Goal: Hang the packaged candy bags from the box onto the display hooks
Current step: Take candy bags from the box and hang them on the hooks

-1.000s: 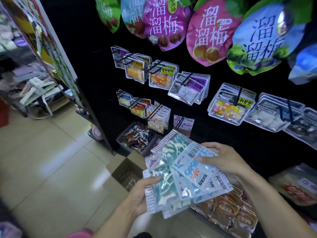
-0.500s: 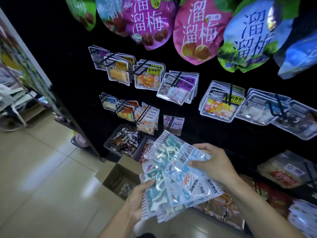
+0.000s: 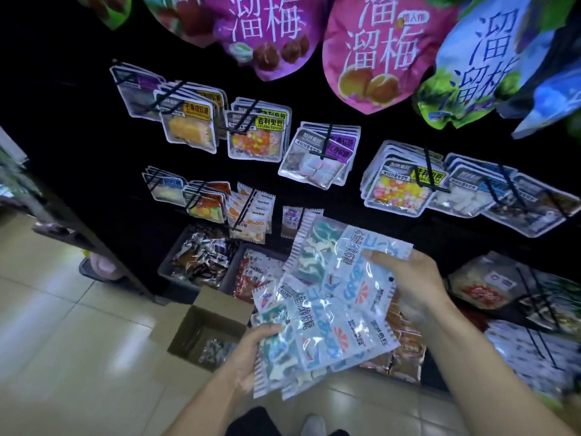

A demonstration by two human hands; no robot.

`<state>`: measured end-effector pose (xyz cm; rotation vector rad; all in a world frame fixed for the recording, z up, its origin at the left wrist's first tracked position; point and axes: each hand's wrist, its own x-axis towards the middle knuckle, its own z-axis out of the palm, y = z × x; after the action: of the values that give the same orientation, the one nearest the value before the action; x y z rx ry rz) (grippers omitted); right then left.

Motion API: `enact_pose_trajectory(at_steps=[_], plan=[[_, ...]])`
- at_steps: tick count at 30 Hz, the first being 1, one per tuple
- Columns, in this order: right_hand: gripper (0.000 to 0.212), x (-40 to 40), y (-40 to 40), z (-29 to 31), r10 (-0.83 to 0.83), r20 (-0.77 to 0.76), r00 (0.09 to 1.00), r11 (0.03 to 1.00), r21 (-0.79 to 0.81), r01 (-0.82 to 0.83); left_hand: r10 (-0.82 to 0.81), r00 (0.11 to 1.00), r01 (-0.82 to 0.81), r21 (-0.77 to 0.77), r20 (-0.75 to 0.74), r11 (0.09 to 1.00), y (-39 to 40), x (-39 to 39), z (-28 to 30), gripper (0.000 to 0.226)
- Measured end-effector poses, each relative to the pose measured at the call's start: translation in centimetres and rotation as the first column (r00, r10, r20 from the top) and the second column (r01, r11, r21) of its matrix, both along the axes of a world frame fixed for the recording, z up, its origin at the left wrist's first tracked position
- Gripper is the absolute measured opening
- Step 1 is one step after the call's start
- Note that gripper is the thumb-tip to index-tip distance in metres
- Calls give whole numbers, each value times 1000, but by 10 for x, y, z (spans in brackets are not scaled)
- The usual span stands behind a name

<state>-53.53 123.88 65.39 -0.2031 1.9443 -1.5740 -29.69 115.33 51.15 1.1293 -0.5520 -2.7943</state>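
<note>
My left hand (image 3: 251, 350) grips the fanned candy bags (image 3: 327, 309) near their low edge, my right hand (image 3: 408, 278) pinches the top one; light, slick, floppy, best held by the header hole.

Two hands (image 3: 251, 357) (image 3: 412, 278), one open cardboard box (image 3: 201, 325), two floor bins (image 3: 176, 265)

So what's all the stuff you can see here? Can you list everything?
candy bags: a fanned stack, count unclear, blue and white, held in both hands
cardboard box: one, brown, open on the floor below the left hand
hanging packs: many, clear with yellow or purple labels, on black display hooks
big plum pouches: several, pink, purple, green, top row
bins of wrapped snacks: two, dark, bottom shelf
floor: beige tiles
left hand: grip on the stack's lower edge
right hand: grip on the top bag
</note>
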Motion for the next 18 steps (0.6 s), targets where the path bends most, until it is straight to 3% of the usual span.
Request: enact_pose_trajectory(at_steps=[6,9,12,16,18], plan=[[23,-5,-10,5,-194,-38,980,976,-109,189,8,996,-14,66,92,998,-14,21,-8,27],[27,-11,-8,1,-220,-31,975,969,-126,214,54,989,-63,64,137,996,-20,30,-17,51],[30,-22,3,-16,-174,-66,983,985,-5,174,105,986,-110,36,127,993,-32,40,-17,25],[41,-24,21,-49,-113,-116,987,975,177,133,152,981,-157,34,123,987,-47,50,-22,25],[18,-18,29,-69,-60,-139,988,959,268,96,166,975,-172,31,149,985,-52,53,-25,19]])
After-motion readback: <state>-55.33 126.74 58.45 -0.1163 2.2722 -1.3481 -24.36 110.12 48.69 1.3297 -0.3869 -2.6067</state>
